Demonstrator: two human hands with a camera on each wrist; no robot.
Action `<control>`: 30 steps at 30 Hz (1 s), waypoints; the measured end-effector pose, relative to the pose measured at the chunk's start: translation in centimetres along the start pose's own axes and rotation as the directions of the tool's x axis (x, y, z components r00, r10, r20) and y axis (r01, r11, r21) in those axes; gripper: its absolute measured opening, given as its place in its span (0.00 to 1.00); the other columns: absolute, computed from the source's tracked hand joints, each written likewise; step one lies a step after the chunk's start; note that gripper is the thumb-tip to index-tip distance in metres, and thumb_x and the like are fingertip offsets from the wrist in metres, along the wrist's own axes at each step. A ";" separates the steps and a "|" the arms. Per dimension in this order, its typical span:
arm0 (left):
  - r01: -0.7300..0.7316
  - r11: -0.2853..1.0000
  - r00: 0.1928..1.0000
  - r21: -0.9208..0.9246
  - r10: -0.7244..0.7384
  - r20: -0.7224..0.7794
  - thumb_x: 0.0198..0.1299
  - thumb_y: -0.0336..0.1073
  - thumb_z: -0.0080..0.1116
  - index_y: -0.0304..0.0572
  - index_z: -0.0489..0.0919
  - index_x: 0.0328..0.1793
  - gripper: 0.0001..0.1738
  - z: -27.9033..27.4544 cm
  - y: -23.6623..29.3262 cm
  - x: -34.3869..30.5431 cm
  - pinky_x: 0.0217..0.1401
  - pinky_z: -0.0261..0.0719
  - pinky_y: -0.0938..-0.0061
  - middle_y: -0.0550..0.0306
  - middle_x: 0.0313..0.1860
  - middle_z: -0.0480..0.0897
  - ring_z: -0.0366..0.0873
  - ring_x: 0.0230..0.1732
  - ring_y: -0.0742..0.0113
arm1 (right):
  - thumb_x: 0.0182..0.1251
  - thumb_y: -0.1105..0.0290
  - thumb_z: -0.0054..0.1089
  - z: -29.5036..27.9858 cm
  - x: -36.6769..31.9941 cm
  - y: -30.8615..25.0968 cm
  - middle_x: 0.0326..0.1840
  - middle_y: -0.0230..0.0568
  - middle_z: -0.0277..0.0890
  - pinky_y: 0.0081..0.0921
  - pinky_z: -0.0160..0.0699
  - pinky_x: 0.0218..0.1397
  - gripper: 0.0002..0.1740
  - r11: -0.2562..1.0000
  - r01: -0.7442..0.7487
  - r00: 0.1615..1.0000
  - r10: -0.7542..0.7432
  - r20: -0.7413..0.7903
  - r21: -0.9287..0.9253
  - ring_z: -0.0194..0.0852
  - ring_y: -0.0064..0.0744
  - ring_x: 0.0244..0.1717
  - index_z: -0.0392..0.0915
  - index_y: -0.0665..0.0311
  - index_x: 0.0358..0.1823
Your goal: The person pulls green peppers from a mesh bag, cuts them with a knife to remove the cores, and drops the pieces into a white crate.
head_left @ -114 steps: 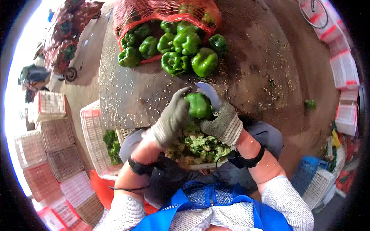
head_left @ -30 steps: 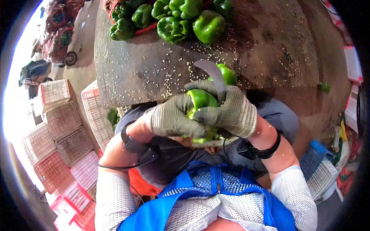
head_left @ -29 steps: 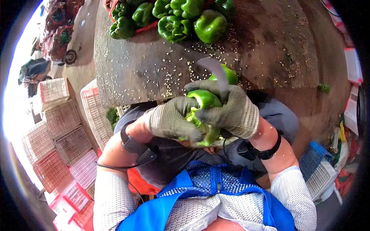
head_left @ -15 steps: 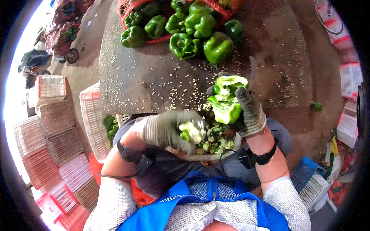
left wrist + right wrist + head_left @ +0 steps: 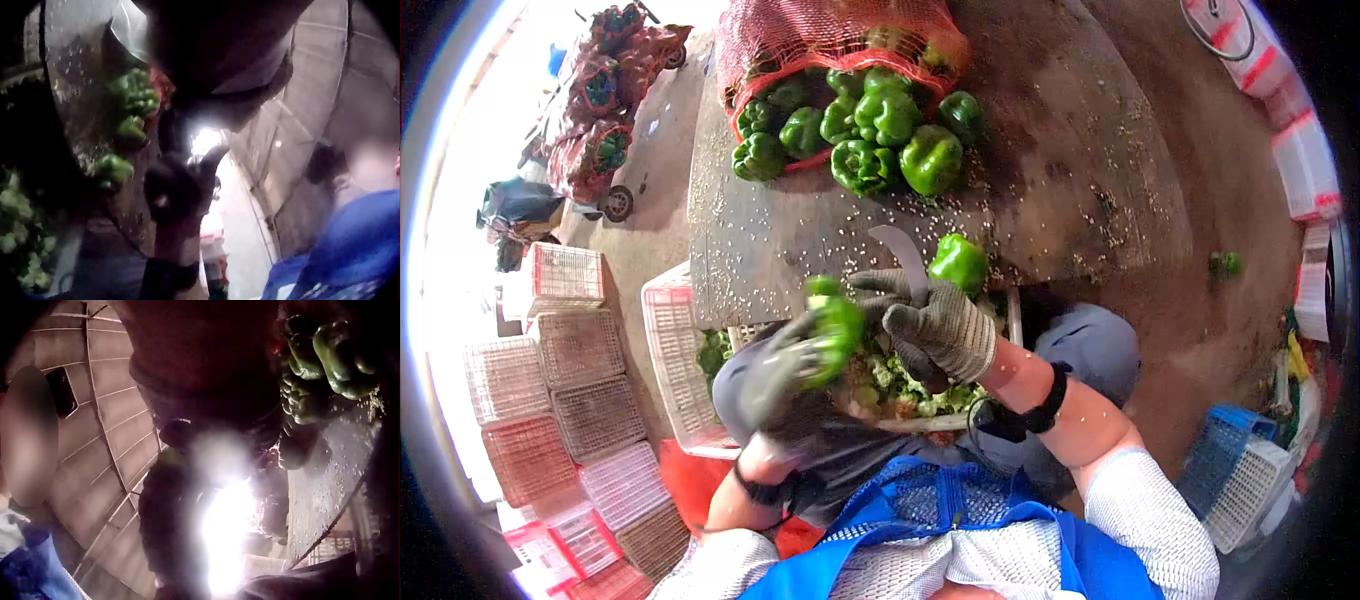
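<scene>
My gloved left hand (image 5: 785,365), blurred by motion, holds a green bell pepper (image 5: 837,335) left of centre in the head view. To its right, my gloved right hand (image 5: 948,328) grips a knife whose curved blade (image 5: 903,258) points up and left. Just beyond this hand, another whole bell pepper (image 5: 960,262) lies at the table's near edge. Pale pepper cores and scraps (image 5: 925,390) fill a container (image 5: 925,424) between the knees, below the right hand. Both wrist views are dark, with the holding fingers mostly hidden.
A red mesh sack (image 5: 830,45) spills several bell peppers (image 5: 885,115) onto the seed-strewn wooden table (image 5: 1050,190). A white crate (image 5: 668,350) with peppers stands by the left knee. Stacked crates (image 5: 580,350) line the far left; a blue crate (image 5: 1225,450) sits at right.
The split pepper was in the right hand and a core in the left; now the left holds a pepper, further left, without the core. The right hand has moved left with the knife.
</scene>
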State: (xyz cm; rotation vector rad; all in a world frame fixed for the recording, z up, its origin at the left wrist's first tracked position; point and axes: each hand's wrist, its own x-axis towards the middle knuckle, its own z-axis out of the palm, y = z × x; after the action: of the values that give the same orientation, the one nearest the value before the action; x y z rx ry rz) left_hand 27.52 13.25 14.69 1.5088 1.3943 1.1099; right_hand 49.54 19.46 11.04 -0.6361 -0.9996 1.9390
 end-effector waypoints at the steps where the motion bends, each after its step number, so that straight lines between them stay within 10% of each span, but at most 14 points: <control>1: 0.037 0.999 0.989 -0.016 -0.039 -0.144 0.65 0.27 0.51 0.32 0.81 0.54 0.14 -1.5 0.7 -1.2 0.52 0.81 0.63 0.52 0.49 0.85 0.81 0.53 0.55 | 0.67 0.46 0.65 0.1 -0.6 -0.6 0.54 0.41 0.81 0.12 0.67 0.25 0.42 1.000 0.028 0.999 -0.028 -0.036 0.006 0.68 0.11 0.24 0.64 0.70 0.70; 5: -0.173 0.985 0.952 -0.012 0.164 -0.258 0.68 0.27 0.51 0.29 0.79 0.59 0.16 -11.4 0.2 -4.7 0.52 0.77 0.75 0.52 0.50 0.84 0.79 0.48 0.66 | 0.72 0.47 0.58 -2.5 -2.3 -3.9 0.49 0.49 0.83 0.15 0.66 0.16 0.34 0.996 0.085 0.971 -0.079 -0.225 0.014 0.63 0.14 0.12 0.66 0.67 0.67; 8: 0.298 0.933 0.861 0.202 -0.171 -0.479 0.60 0.26 0.63 0.32 0.76 0.63 0.24 -23.6 -8.9 -8.5 0.62 0.74 0.69 0.49 0.55 0.82 0.79 0.54 0.58 | 0.75 0.47 0.53 -3.7 -4.2 -6.1 0.48 0.47 0.83 0.17 0.68 0.15 0.31 0.998 0.011 0.947 0.011 -0.321 0.067 0.61 0.15 0.10 0.68 0.66 0.65; 9: 0.545 0.823 0.738 0.163 -0.377 -0.560 0.55 0.26 0.68 0.32 0.74 0.67 0.31 -26.0 -10.6 -9.1 0.66 0.72 0.67 0.48 0.58 0.81 0.78 0.59 0.54 | 0.75 0.48 0.53 -3.9 -4.5 -6.3 0.48 0.46 0.83 0.17 0.68 0.15 0.30 0.999 0.007 0.941 0.007 -0.339 0.042 0.61 0.15 0.10 0.68 0.66 0.65; 10: 0.501 0.319 0.865 0.804 -0.205 -0.458 0.49 0.32 0.76 0.37 0.67 0.74 0.44 -25.0 -9.3 -8.3 0.72 0.66 0.67 0.44 0.66 0.76 0.72 0.67 0.51 | 0.76 0.48 0.52 -4.0 -4.8 -6.5 0.48 0.45 0.84 0.17 0.68 0.15 0.30 1.000 0.006 0.932 0.000 -0.361 0.015 0.60 0.15 0.10 0.68 0.66 0.65; 11: 0.450 -0.037 0.884 0.892 -0.126 -0.450 0.42 0.35 0.80 0.40 0.64 0.77 0.53 -24.0 -9.5 -7.0 0.74 0.64 0.65 0.39 0.72 0.68 0.67 0.72 0.50 | 0.76 0.49 0.52 -4.2 -4.8 -6.6 0.48 0.44 0.84 0.18 0.68 0.15 0.29 0.999 0.032 0.926 -0.030 -0.376 0.001 0.61 0.15 0.10 0.69 0.66 0.65; 16: -0.088 0.783 0.996 0.615 0.055 0.073 0.44 0.39 0.81 0.37 0.69 0.71 0.47 -2.0 -1.6 3.8 0.72 0.69 0.66 0.42 0.65 0.78 0.74 0.66 0.54 | 0.76 0.55 0.55 -5.3 -4.9 -7.3 0.43 0.44 0.85 0.19 0.68 0.15 0.24 0.996 0.020 0.841 -0.065 -0.537 -0.088 0.63 0.16 0.11 0.72 0.66 0.62; 18: -0.136 0.709 0.977 0.692 -0.022 0.214 0.43 0.48 0.82 0.38 0.64 0.75 0.55 5.7 -3.6 7.6 0.76 0.64 0.65 0.42 0.71 0.72 0.68 0.72 0.53 | 0.75 0.57 0.56 -5.6 -4.5 -7.8 0.42 0.45 0.85 0.19 0.68 0.14 0.23 0.993 0.008 0.802 -0.076 -0.592 -0.117 0.63 0.17 0.12 0.72 0.67 0.61; 19: -0.120 0.714 0.956 0.690 -0.105 0.274 0.40 0.63 0.78 0.43 0.62 0.77 0.61 9.6 -0.2 8.6 0.77 0.59 0.48 0.39 0.73 0.68 0.62 0.74 0.34 | 0.75 0.57 0.57 -6.0 -4.1 -7.7 0.42 0.46 0.85 0.20 0.68 0.14 0.23 0.987 -0.006 0.781 -0.094 -0.618 -0.158 0.64 0.17 0.11 0.72 0.67 0.61; 21: -0.202 0.402 0.961 0.893 -0.094 0.260 0.37 0.75 0.70 0.52 0.60 0.79 0.64 16.1 -1.9 9.6 0.76 0.52 0.35 0.38 0.74 0.66 0.57 0.77 0.34 | 0.75 0.58 0.57 -6.5 -3.7 -7.8 0.41 0.47 0.84 0.20 0.68 0.14 0.22 0.984 -0.011 0.749 -0.110 -0.653 -0.179 0.64 0.17 0.11 0.72 0.67 0.61; 23: -0.135 0.449 0.845 0.883 -0.413 0.339 0.41 0.68 0.73 0.49 0.65 0.73 0.56 18.6 -0.6 10.2 0.68 0.67 0.38 0.40 0.63 0.76 0.75 0.64 0.37 | 0.75 0.59 0.56 -6.7 -3.8 -7.6 0.41 0.47 0.84 0.20 0.67 0.14 0.22 0.992 0.018 0.731 -0.097 -0.676 -0.122 0.64 0.18 0.11 0.72 0.68 0.60; 26: -0.198 0.700 0.909 0.687 -0.131 0.395 0.47 0.49 0.75 0.45 0.67 0.69 0.44 18.8 -5.2 10.4 0.55 0.80 0.57 0.43 0.56 0.81 0.83 0.48 0.45 | 0.73 0.61 0.59 -7.4 -3.8 -7.3 0.36 0.38 0.83 0.19 0.65 0.14 0.20 0.972 -0.099 0.739 -0.073 -0.670 -0.215 0.66 0.19 0.12 0.74 0.65 0.60; 28: 0.138 0.988 0.914 0.074 -0.156 0.376 0.49 0.27 0.75 0.42 0.63 0.73 0.45 16.1 -6.6 10.4 0.51 0.83 0.71 0.49 0.54 0.81 0.83 0.45 0.60 | 0.72 0.65 0.58 -7.3 -3.5 -7.0 0.36 0.35 0.82 0.19 0.68 0.19 0.21 0.947 -0.134 0.773 -0.085 -0.629 -0.293 0.69 0.19 0.17 0.71 0.57 0.64; 30: 0.360 0.915 0.917 -0.183 -0.312 0.248 0.49 0.25 0.75 0.46 0.57 0.79 0.52 12.3 -5.4 10.3 0.55 0.83 0.70 0.53 0.58 0.79 0.80 0.52 0.65 | 0.71 0.71 0.55 -6.8 -3.1 -6.6 0.39 0.35 0.80 0.20 0.75 0.29 0.30 0.908 -0.137 0.833 -0.111 -0.542 -0.396 0.73 0.18 0.26 0.64 0.44 0.73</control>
State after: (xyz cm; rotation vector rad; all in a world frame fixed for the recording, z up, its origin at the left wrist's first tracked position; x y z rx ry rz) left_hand 37.64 24.16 6.67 1.1339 1.2727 0.8301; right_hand 59.04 21.74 12.89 -1.3692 -1.0263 1.4013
